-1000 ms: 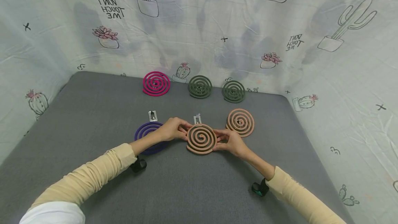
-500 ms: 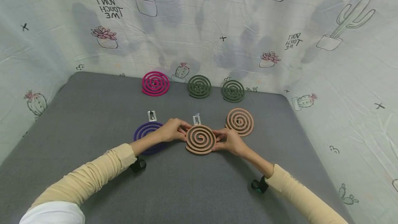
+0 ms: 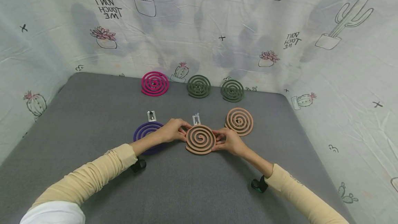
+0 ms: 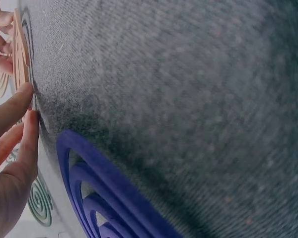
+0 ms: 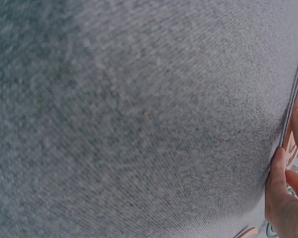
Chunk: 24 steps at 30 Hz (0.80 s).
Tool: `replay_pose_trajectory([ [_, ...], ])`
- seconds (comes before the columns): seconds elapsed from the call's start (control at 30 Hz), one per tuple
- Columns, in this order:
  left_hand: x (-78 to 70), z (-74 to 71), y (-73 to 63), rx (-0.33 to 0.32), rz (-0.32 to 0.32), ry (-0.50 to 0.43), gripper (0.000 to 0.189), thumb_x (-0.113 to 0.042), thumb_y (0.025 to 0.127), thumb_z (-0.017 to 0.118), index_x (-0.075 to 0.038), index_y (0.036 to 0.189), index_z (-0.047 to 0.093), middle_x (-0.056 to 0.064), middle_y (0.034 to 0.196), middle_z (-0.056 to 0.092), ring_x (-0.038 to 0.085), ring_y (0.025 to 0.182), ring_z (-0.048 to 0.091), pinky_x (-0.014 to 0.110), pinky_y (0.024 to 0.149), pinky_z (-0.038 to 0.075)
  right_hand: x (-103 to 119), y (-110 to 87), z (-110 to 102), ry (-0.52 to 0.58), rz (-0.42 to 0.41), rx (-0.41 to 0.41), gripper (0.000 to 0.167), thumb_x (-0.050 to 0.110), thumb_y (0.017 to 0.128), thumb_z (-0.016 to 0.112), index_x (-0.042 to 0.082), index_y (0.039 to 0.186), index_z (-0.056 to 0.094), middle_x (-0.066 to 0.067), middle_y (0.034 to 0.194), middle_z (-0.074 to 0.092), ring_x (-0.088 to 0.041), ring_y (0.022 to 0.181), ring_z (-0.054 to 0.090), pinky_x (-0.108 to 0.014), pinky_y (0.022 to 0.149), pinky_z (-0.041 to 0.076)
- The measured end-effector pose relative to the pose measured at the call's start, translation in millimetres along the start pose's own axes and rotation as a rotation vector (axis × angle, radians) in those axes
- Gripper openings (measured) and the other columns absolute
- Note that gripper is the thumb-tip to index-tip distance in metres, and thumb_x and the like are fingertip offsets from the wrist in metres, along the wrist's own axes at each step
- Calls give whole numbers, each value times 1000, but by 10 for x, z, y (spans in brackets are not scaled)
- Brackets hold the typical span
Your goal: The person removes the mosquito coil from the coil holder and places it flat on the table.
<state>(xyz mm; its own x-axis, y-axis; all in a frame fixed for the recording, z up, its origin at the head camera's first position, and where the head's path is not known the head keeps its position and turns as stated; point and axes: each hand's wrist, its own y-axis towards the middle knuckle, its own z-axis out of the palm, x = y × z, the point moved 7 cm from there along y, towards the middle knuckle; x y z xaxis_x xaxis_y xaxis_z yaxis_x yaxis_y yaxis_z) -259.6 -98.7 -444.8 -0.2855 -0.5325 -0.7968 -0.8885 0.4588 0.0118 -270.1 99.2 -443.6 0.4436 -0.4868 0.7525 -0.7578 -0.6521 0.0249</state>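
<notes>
In the head view a tan mosquito coil [image 3: 200, 137] is held between both hands at the middle of the table. My left hand [image 3: 172, 130] pinches its left edge between thumb and fingers. The right hand [image 3: 231, 142] grips the opposite edge the same way. Seen edge-on in the left wrist view, the tan coil [image 4: 21, 59] lies close over the grey cloth, with a shadow along it. A small metal coil stand [image 3: 196, 120] shows just behind the coil. Under the left forearm lies a purple mosquito coil [image 3: 138, 132], partly hidden.
Another tan coil [image 3: 228, 120] lies just beyond the right hand. A pink coil [image 3: 143, 84] and two green coils, one at centre [image 3: 189, 86] and one to its right [image 3: 223, 91], line the back by the cloth wall [image 3: 199, 44]. A second metal stand [image 3: 151, 116] sits behind the purple coil.
The hands and the tan coil between them hold almost still. The whole head view has shifted very slightly.
</notes>
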Motion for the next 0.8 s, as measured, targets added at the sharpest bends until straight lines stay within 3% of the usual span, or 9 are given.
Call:
replay_pose_trajectory([
  [0.27,-62,-1,11,-1,25,103,46,-1,74,81,9,116,64,19,106,65,20,87,66,23,73,56,-21,-5,18,-29,10,1,64,9,68,85,-9,123,59,-17,103,61,-21,81,66,-18,67,56],
  [0.8,-57,1,23,-17,18,112,45,1,73,81,9,114,65,19,106,64,20,86,67,22,72,56,-18,2,7,-61,-8,-12,64,10,68,86,-8,123,60,-15,102,61,-18,79,65,-19,66,56],
])
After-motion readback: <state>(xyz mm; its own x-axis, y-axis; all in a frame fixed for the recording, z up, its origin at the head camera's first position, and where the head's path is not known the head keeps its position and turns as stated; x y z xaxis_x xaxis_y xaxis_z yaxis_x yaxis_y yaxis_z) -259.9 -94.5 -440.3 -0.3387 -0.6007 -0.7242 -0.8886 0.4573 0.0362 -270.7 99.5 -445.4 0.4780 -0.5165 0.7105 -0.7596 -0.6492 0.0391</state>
